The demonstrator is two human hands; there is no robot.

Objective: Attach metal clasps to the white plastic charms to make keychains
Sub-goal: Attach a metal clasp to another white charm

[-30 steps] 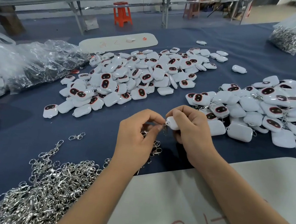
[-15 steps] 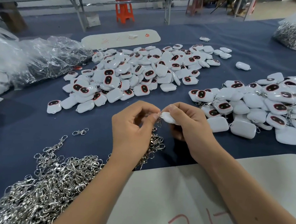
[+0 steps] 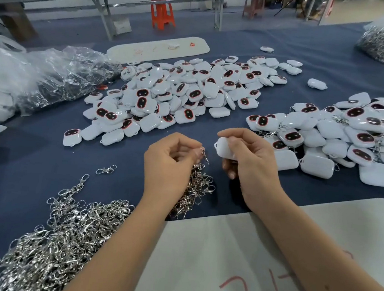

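Note:
My right hand (image 3: pixel 251 161) grips a white plastic charm (image 3: pixel 224 147), its small loop pointing left. My left hand (image 3: pixel 170 161) pinches a metal clasp (image 3: pixel 203 154) by its ring, and more clasps (image 3: pixel 196 188) hang bunched under that hand. A small gap separates the clasp from the charm. A pile of loose white charms (image 3: pixel 179 95) with dark red-rimmed faces lies in the middle of the blue table. A second pile (image 3: pixel 341 138) at the right has clasps showing among the charms. A heap of silver clasps (image 3: pixel 60 238) spreads at the lower left.
A white board (image 3: pixel 233 266) with red marks lies under my forearms. Clear plastic bags (image 3: pixel 40 76) sit at the left, and a bag of metal clasps (image 3: pixel 381 44) at the far right. A long white board (image 3: pixel 158 48) lies behind the charms. An orange stool (image 3: pixel 162 12) stands beyond the table.
My hands have drawn apart: the clasp and the charm, pressed together before, are now separated by a small gap. The view has shifted slightly.

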